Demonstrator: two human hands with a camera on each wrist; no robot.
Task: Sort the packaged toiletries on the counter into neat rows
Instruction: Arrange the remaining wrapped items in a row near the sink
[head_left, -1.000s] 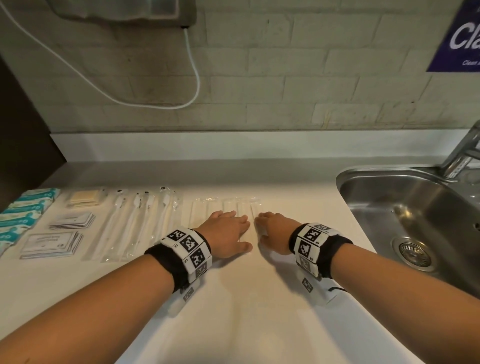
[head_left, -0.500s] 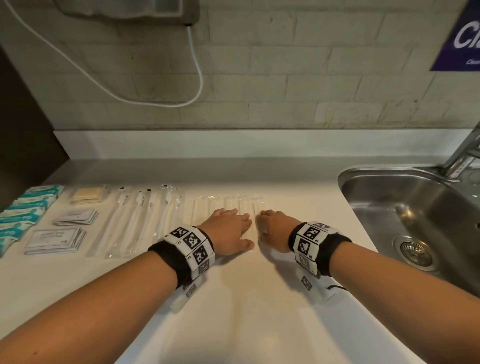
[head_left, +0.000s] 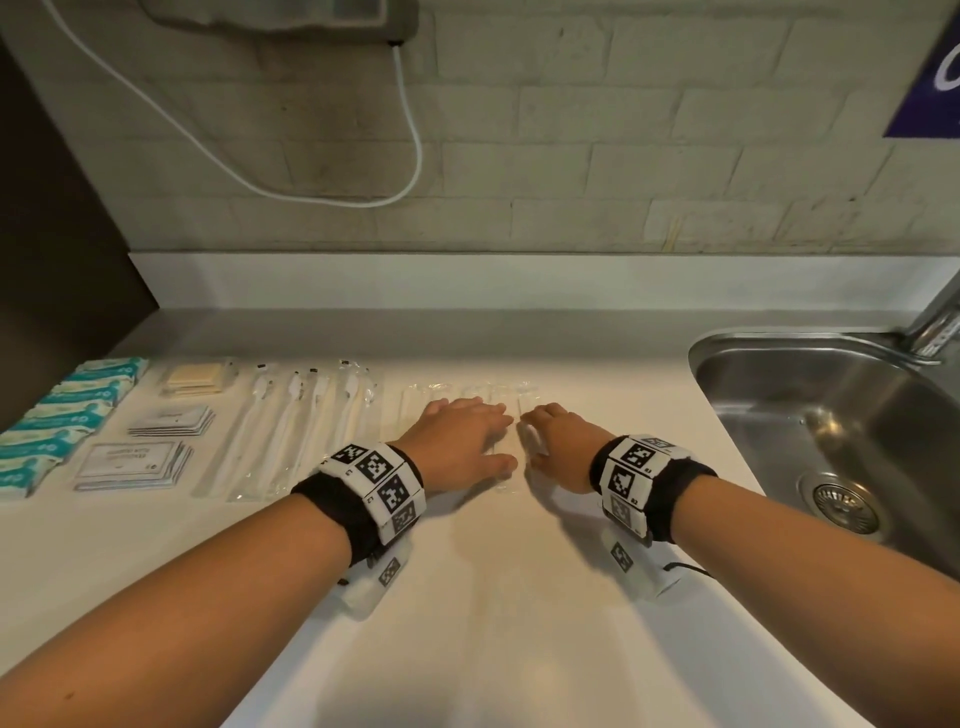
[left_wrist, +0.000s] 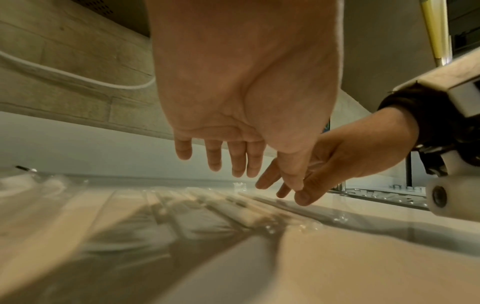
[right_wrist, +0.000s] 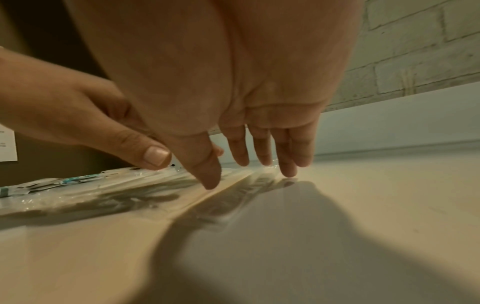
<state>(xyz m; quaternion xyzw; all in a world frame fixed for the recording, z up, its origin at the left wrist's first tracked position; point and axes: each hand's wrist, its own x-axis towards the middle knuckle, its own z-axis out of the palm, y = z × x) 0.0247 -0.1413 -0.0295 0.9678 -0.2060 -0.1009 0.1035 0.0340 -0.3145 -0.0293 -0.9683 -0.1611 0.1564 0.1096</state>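
You face a pale painted brick wall (head_left: 597, 130) with a white cable (head_left: 332, 195) looping down from a grey unit (head_left: 280, 15). Below runs a white counter (head_left: 519, 623); a steel sink (head_left: 841, 415) sits to your right, a dark panel (head_left: 57, 260) left
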